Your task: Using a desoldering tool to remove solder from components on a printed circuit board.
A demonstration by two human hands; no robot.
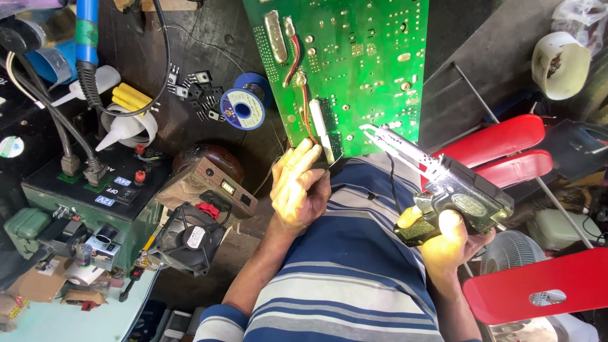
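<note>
This is an electronics repair workshop. A bare green circuit board is the centre of it. Left of the board lie a spool of solder wire and loose black transistors; farther left stand a green power supply box and a small cooling fan.

Bright daylight, glare whitening the soldering gun tip just beyond the right hand fingers, left corners dim, perhaps slightly soft, edges bowed
</note>
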